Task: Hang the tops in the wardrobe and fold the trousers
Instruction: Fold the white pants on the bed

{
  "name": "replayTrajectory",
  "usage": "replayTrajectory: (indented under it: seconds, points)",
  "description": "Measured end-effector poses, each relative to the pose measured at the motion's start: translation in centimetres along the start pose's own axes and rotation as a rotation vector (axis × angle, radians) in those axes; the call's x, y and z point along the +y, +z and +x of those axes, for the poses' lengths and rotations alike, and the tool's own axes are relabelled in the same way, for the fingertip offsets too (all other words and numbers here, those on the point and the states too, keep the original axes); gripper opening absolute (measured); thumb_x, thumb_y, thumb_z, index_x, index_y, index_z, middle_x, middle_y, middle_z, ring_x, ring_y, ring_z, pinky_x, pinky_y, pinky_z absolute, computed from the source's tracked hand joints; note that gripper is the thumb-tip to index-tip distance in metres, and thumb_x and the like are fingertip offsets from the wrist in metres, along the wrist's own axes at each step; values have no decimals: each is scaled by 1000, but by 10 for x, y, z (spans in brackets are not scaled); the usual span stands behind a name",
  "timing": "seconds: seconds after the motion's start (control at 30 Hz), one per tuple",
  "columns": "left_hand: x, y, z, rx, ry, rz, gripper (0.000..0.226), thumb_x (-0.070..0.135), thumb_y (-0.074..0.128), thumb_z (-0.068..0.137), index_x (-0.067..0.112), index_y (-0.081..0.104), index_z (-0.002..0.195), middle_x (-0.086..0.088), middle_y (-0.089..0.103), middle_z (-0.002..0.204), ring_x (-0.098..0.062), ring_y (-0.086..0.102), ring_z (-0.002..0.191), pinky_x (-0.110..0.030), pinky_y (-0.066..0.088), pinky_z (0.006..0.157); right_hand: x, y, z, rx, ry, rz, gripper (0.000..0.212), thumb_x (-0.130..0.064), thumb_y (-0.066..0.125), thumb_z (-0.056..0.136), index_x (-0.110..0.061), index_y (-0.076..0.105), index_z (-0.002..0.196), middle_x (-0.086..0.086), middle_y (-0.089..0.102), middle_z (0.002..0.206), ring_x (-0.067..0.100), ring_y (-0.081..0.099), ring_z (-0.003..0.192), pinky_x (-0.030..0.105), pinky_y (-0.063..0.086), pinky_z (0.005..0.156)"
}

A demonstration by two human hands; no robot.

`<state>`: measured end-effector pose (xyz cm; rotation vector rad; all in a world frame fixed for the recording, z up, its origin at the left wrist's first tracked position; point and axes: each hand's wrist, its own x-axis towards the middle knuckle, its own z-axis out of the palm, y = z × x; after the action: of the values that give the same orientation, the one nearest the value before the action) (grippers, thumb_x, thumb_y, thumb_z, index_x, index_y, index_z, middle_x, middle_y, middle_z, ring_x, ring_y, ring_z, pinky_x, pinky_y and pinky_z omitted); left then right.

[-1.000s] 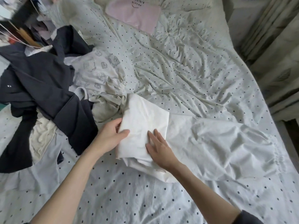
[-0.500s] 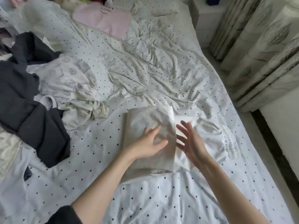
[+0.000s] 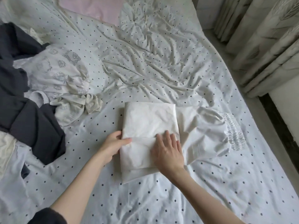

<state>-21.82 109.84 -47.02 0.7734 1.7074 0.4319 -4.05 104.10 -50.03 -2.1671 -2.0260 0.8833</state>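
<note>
Laundry pile sits at 9 o'clock: a dark garment over a printed pale top, sleeves too tangled to sort out. Left hand pinches the white trousers at their left edge, thumb on top, fingers tucked under and hidden. Right hand lies flat on the folded stack, fingers straight. Unfolded part with the elastic waistband runs off toward 3 o'clock on the bed, so I'd guess the right hand, being nearer, folds it over.

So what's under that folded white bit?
Under the folded white part lie more layers of the same white trousers, their elastic waistband sticking out right. Below is the dotted bedsheet, hidden there.
</note>
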Motion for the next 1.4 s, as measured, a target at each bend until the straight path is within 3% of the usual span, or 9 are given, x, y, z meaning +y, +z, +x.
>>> replayTrajectory:
  seconds: [0.2, 0.3, 0.47, 0.6, 0.7, 0.83, 0.97, 1.07, 1.4]
  points:
    - [30, -42, -28, -24, 180, -53, 24, -6, 64, 82, 16, 60, 92, -8, 68, 99, -9, 65, 74, -21, 50, 69, -35, -14, -1, -170, -57, 203, 60, -43, 36, 97, -24, 13, 150, 8, 0, 159, 25, 2, 145, 36, 3, 117]
    - [61, -66, -47, 0, 279, -27, 29, 2, 72, 69, 19, 59, 90, -3, 68, 91, 0, 65, 64, -13, 50, 59, -69, -10, 8, -225, -114, 508, 59, -38, 39, 98, -25, 15, 150, 4, 0, 159, 20, 2, 146, 32, 4, 118]
    - [93, -50, -69, 36, 392, 74, 26, -1, 61, 85, 23, 52, 88, 1, 62, 86, -6, 59, 70, -13, 46, 62, -71, -24, 17, -313, -14, 1053, 43, -33, 41, 99, -28, 39, 142, -11, 31, 150, 8, 23, 141, 33, 16, 118]
    - [90, 5, -78, -172, 437, 202, 29, 10, 66, 85, 21, 47, 104, -2, 55, 93, -7, 53, 73, -12, 44, 60, -17, -59, -2, -243, 165, 1426, 41, -43, 32, 99, -22, 50, 129, -6, 53, 131, 16, 58, 112, 38, 47, 96]
    - [78, 48, -80, -402, 455, 236, 31, 12, 61, 89, 21, 50, 116, 0, 54, 95, -12, 55, 81, -15, 48, 66, 25, -84, -17, -143, 224, 1592, 50, -49, 25, 98, -19, 56, 123, 3, 64, 117, 17, 64, 93, 33, 51, 77]
    - [40, 74, -57, -233, 744, 565, 36, 19, 54, 93, 20, 51, 130, 3, 49, 131, -10, 43, 125, -18, 33, 103, 53, -87, -29, -5, 355, 1349, 35, -42, 39, 99, -20, 61, 116, 2, 69, 106, 9, 64, 78, 23, 46, 61]
    - [5, 75, -31, -130, 835, 920, 66, 47, 22, 85, 22, 31, 146, 12, 10, 153, -12, 0, 144, -27, 3, 115, 59, -62, -22, 356, 373, 901, 47, -26, 48, 97, -15, 39, 141, 6, 42, 145, 20, 42, 131, 35, 31, 110]
    - [-15, 77, -12, -61, 917, 1149, 63, 40, 27, 84, 24, 28, 146, -2, 12, 154, -32, 8, 143, -49, 19, 110, 38, -47, -15, 586, 91, 368, 44, -21, 37, 96, -9, 44, 138, 15, 37, 147, 29, 30, 139, 39, 21, 114]
    - [-65, 101, 48, 183, 927, 1288, 55, 41, 34, 92, 29, 30, 145, -4, 26, 154, -23, 21, 143, -55, 19, 110, 89, 46, 56, 359, -51, -153, 53, -38, 30, 94, -22, 32, 144, 12, 29, 152, 27, 20, 141, 49, 14, 112]
